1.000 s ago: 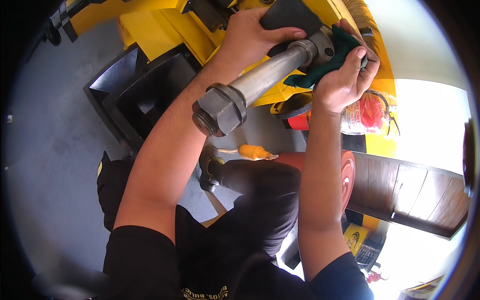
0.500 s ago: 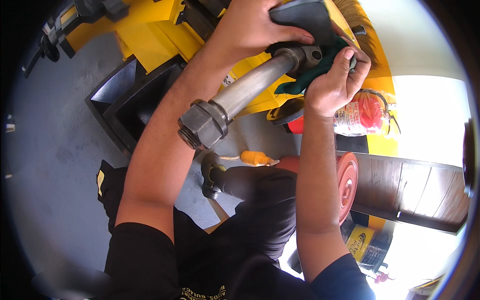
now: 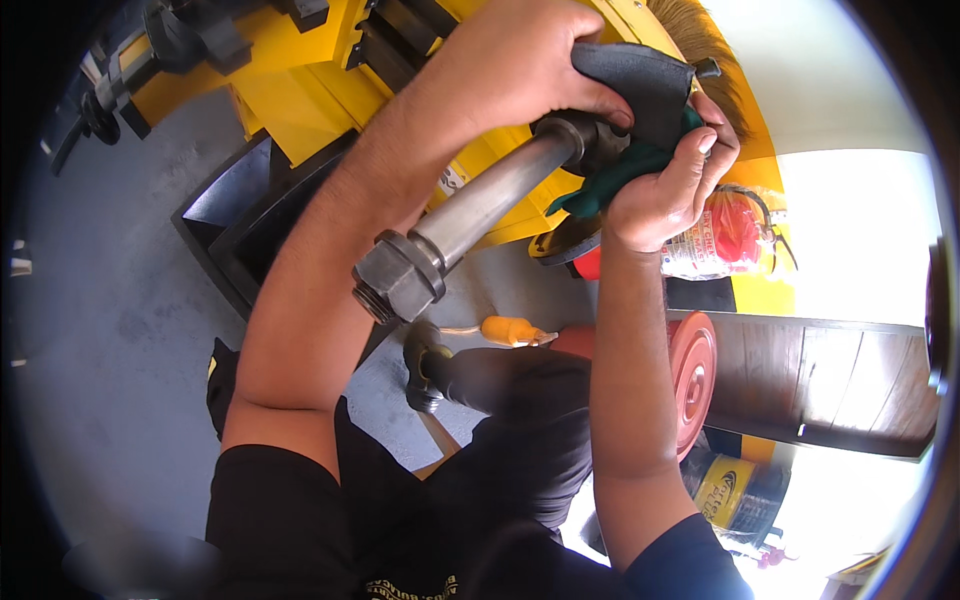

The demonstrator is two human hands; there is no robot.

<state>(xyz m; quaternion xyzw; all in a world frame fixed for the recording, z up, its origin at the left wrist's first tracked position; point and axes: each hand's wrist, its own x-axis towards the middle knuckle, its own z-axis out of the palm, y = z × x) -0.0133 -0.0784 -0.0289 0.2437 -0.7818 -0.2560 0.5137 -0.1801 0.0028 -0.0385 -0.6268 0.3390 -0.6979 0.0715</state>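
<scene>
A bare steel shaft [image 3: 495,190] slants toward me, with a large hex nut [image 3: 400,277] on its threaded near end and a dark collar [image 3: 575,140] at its far end. My left hand [image 3: 540,65] reaches over that far end, its thumb pressed against a dark grey cloth [image 3: 645,90]; most of its fingers are hidden. On the other side, my right hand [image 3: 680,185] is curled round a green cloth [image 3: 625,178] against the collar, thumb up. The two cloths meet between my hands, and I cannot tell whether they are one piece.
Yellow machine panels [image 3: 300,105] and black open bins [image 3: 275,225] stand at left. Bristles of a broom [image 3: 715,50] show at the far right. A fire extinguisher [image 3: 730,235], a red round lid [image 3: 692,385], an orange-handled tool [image 3: 507,330] and a dark drum [image 3: 735,495] lie farther right and below.
The dark grey cloth now bends further down over the shaft's far end. My left hand has shifted slightly right, and the shaft's nut sits a little lower in view.
</scene>
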